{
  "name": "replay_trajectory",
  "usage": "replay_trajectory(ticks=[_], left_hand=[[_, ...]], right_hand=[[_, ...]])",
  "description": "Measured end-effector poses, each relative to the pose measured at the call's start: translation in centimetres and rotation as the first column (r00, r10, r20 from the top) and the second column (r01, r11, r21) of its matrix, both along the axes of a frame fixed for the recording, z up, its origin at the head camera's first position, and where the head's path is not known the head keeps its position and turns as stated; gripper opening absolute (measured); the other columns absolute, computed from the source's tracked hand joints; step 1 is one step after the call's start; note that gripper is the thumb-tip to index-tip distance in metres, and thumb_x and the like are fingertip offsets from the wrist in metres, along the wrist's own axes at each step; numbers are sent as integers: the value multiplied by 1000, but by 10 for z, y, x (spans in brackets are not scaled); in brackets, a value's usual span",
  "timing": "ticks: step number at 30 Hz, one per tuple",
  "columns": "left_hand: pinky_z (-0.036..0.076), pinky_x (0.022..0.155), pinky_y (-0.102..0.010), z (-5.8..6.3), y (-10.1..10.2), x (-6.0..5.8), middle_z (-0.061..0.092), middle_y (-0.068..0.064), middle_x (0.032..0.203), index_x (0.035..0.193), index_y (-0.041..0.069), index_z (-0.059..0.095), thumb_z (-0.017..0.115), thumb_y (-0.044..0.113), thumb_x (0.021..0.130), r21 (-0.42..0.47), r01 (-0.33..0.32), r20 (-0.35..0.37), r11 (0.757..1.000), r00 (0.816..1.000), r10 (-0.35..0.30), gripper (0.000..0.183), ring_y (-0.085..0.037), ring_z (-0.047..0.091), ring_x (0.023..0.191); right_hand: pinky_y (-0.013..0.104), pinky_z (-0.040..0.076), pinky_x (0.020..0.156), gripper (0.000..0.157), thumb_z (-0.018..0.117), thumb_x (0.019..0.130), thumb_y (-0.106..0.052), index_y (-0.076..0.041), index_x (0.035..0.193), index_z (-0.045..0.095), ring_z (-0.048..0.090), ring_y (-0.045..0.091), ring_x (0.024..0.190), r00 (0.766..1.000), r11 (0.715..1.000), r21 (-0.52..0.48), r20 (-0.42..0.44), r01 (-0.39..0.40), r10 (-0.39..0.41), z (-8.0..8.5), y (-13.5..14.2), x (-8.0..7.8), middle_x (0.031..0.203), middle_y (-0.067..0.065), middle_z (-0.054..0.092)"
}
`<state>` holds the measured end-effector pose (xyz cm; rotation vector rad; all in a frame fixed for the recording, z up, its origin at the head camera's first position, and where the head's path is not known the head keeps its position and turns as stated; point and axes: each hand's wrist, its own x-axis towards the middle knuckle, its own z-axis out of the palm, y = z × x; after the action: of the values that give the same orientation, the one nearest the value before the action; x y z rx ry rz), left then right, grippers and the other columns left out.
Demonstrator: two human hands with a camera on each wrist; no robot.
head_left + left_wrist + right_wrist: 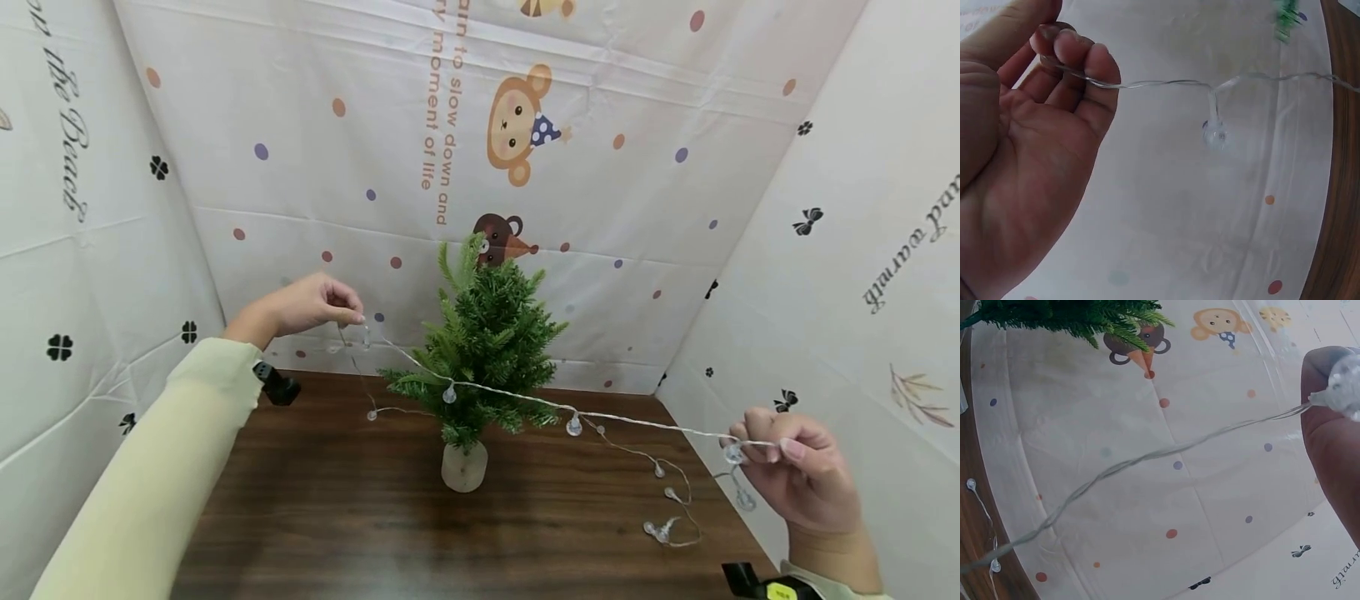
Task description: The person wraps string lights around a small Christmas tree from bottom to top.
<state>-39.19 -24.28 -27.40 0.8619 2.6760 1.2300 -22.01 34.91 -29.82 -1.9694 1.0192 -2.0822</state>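
Wooden tabletop [337,525], back edge [615,396] behind small tree [498,342], hands [311,305] [802,471] apart, both pinching light string [573,424].

On the back sheet [300,183] before me I read, in orange letters running sideways, "arn to slow down and" and "ry moment of life", both clipped at the top edge. The left sheet [90,283] beside me bears "on the Beach" in black script; on the right sheet [817,333], slanting script shows "warmth" after a partly cut word. The yellow label [782,592] at my right wrist is too small to read.
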Motion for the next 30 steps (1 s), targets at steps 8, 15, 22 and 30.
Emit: replay_trajectory(ticks=[8,15,22,30], left_hand=[[52,81,-31,-6,-2,-12,69,1,96,107,7,73,67,26,101,37,-41,35,998,999,40,21,-26,62,95],[51,81,-32,4,20,-24,68,1,92,110,7,72,67,28,102,121,-59,9,991,998,58,23,-22,61,91],[53,78,-30,11,38,-16,68,2,90,109,-4,68,66,19,102,212,66,-14,975,998,-64,24,-24,62,88],[54,81,-30,6,38,8,65,-2,95,100,4,71,66,12,101,218,207,-77,954,978,-195,10,-22,61,88]], right_hand=[[28,22,62,28,26,95,11,24,104,49,28,25,70,1000,1000,19,2,13,-13,-3,0,0,77,16,32],[30,25,65,25,25,93,11,21,99,46,28,23,68,999,999,25,-36,23,-22,-2,-6,3,76,13,31],[32,25,68,25,25,93,8,21,97,46,27,22,68,1000,1000,-6,-18,5,-6,-5,-3,8,72,10,28],[29,22,67,23,27,86,0,17,92,42,32,22,68,999,993,-106,-3,-53,53,-4,10,7,73,8,31]])
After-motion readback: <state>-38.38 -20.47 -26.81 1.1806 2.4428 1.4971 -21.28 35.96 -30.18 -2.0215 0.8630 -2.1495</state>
